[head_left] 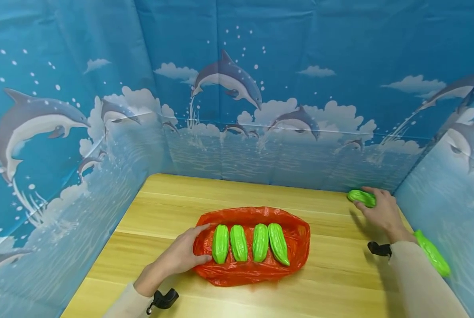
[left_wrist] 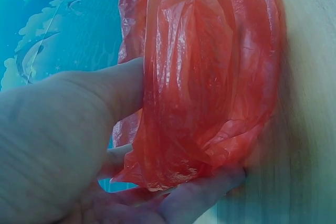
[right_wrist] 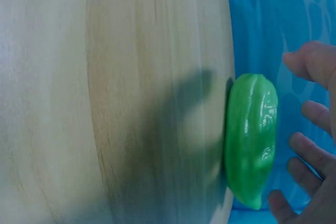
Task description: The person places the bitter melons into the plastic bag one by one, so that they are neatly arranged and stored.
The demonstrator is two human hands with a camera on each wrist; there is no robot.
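Near the middle of the wooden table [head_left: 133, 254], a red plastic bag [head_left: 248, 277] lies spread wide, its rim standing up around four green vegetables [head_left: 238, 243]. These lie side by side, each pointing from front to back, probably because they fit best that way across the bag's long shape. The two on the right lie closest together; the other two have red plastic showing between them.

At the bag's left end, the left hand [head_left: 181, 251] holds the plastic, thumb and fingers set around that end. This likely steadies the bag and keeps the thin rim from folding inward; how hard the fingers press cannot be told.

Across the table, the right hand [head_left: 384, 212] reaches to the far right corner, where a fifth vegetable [right_wrist: 252, 140] lies along the table's edge, beside the blue cloth [head_left: 284, 163]. The wrist view shows its fingers parted and not wrapped around the vegetable, so it seems to grip nothing; the spread looks wide enough to take the rounded body from both sides. A sixth vegetable [head_left: 433, 256] lies by the right edge, partly hidden by the right sleeve [head_left: 419, 274].
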